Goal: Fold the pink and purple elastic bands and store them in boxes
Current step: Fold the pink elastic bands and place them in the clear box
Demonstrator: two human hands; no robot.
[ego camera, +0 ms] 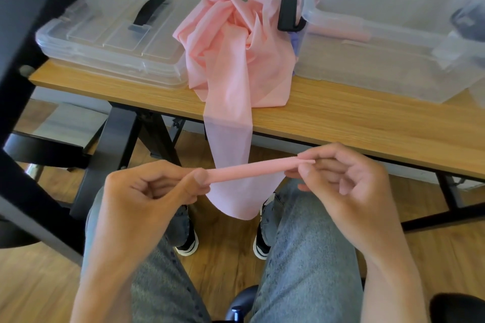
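A pink elastic band (pixel 231 60) lies bunched on the wooden table (pixel 341 123) between two boxes. One length of it hangs over the table's front edge down to my lap. The band's end is rolled into a thin bar (pixel 249 169) held level between both hands. My left hand (pixel 147 191) pinches the bar's left end with thumb and fingers. My right hand (pixel 341 178) pinches its right end. A sliver of purple band (pixel 294 43) shows behind the pink pile. An open clear box (pixel 380 65) at the right holds a rolled pink band (pixel 341 31).
A clear lid with a black handle (pixel 112 37) lies on the table's left. A black latch (pixel 290 10) hangs on the open box's left end. A black frame (pixel 31 34) runs along the left. My jeans-clad knees and shoes are below, over a wooden floor.
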